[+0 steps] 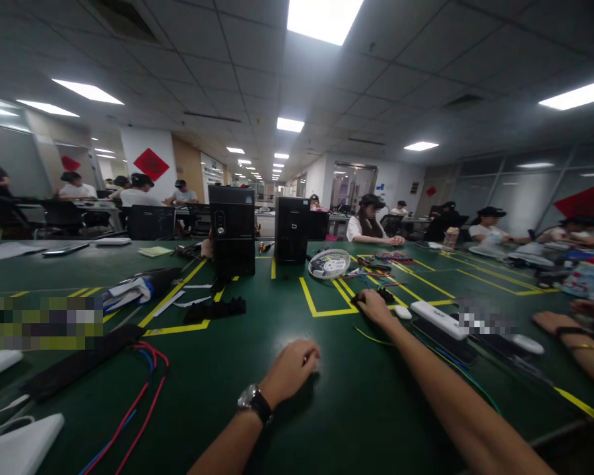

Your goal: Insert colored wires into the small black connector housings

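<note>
My left hand (294,369), with a watch (253,404) on its wrist, rests above the green tabletop near the middle. Its fingers are curled inward, and whether anything lies inside them is hidden. My right hand (375,307) reaches farther forward, fingers bent down and closed at a small black bundle (387,295) whose kind I cannot make out. Just right of that hand sits a white rounded object (402,312), with a white oblong device (439,320) beyond it. A thin yellow wire (371,337) runs beneath my right forearm.
Two black computer towers (231,231) (291,231) stand ahead. A white round basket-like frame (329,263) lies right of them, near tangled wires (393,258). Black strips (222,309), red and blue cables (146,396) and scissors (4,419) lie left. Another person's hand (557,323) rests at right.
</note>
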A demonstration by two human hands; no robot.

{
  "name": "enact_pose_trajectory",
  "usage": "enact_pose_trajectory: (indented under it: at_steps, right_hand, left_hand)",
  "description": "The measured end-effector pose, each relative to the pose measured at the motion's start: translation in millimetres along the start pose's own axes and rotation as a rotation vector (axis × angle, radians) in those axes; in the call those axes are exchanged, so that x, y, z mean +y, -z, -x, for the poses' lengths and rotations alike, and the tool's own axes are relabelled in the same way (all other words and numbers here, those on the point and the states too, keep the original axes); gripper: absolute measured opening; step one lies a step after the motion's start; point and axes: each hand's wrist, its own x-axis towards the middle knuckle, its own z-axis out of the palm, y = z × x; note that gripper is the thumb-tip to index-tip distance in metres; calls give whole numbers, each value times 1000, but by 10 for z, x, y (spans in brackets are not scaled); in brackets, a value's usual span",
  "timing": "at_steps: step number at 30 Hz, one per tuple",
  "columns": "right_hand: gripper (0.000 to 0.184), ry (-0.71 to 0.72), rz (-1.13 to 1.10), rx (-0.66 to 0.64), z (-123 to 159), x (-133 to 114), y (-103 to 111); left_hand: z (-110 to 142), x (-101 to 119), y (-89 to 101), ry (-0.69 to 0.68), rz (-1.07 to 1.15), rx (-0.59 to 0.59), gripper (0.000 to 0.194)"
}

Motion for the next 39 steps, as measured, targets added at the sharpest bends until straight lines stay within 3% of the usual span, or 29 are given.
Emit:
enact_pose_trajectory:
  at_steps: [4, 7, 8, 9, 11, 13, 16, 18, 22, 26, 30, 39]
  right_hand:
    - [28, 73, -127, 3, 77, -88, -8]
    - [20, 184, -219, -6, 271, -477, -215]
    - [21, 251, -253, -16, 378, -628, -303]
    - [22, 406, -316, -46, 498, -768, -384]
    - [35, 596, -409, -99, 738, -954, -490]
    - [47, 678, -449, -163, 914, -948, -474]
    - [39, 600, -357, -197, 1004, -525, -214]
    - [28, 478, -206, -200, 996, -29, 63]
    - [26, 141, 129, -48, 1020, 1065, 601]
    - [25, -44, 303, -82, 1165, 1798, 799]
    - [23, -51, 341, -95, 1240, 2047, 731]
    - [23, -104, 239, -115, 946, 2031, 806]
  left_hand:
    - [-75, -114, -14, 198, 402, 263, 33]
    - [-117, -167, 12, 381, 887, 420, 45]
    - [-123, -178, 29, 421, 1020, 479, 43]
    - [-126, -189, 50, 454, 1113, 547, 39]
    - [-121, -217, 101, 505, 1183, 668, 29]
    - [-107, -257, 151, 540, 1169, 724, 24]
    - [-87, -300, 180, 534, 1102, 664, 26]
    - [-79, -291, 158, 502, 1060, 593, 32]
    - [-77, -208, 64, 426, 1068, 459, 41]
    - [-83, -149, 11, 412, 1034, 383, 45]
    - [-73, -133, 26, 417, 1014, 367, 45]
    - [-61, -99, 50, 412, 999, 349, 45]
